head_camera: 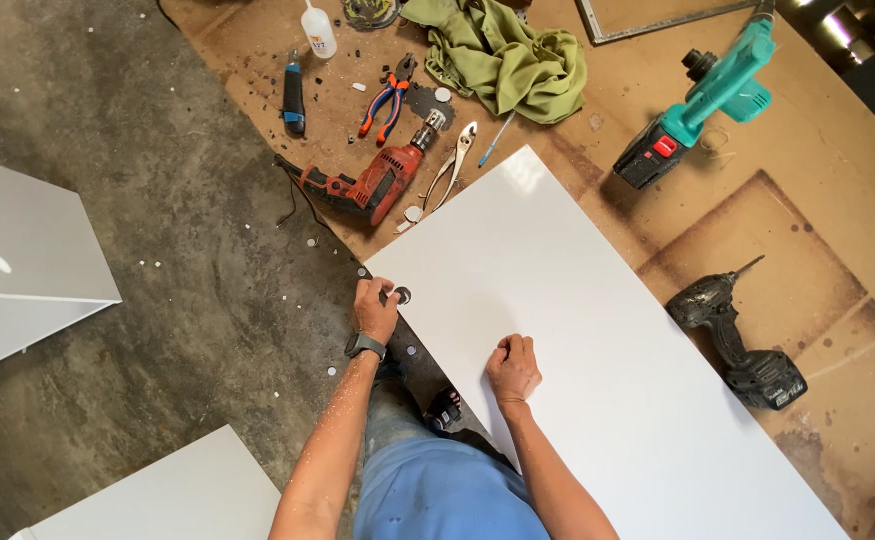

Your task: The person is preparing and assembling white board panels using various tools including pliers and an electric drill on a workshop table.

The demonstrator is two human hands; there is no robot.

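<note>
Left grip (374, 308) pinches a small round fitting (402, 295) at the white panel (597, 360) edge; right grip (513, 367), fisted and empty, rests on the panel on the counter (857, 200).

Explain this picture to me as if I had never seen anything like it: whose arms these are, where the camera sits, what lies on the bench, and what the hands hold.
There is one picture, taken by a camera on the person's head, looking straight down. The two bare arms are that person's own. The left hand, with a watch on its wrist, pinches a small dark round fitting at the edge of a large white panel. The right hand rests as a closed fist on the panel; I cannot tell if it holds anything. The panel lies on a brown workbench. Around it are a red drill, a teal power tool, a black driver, orange-handled pliers, silver pliers and a green cloth.
</note>
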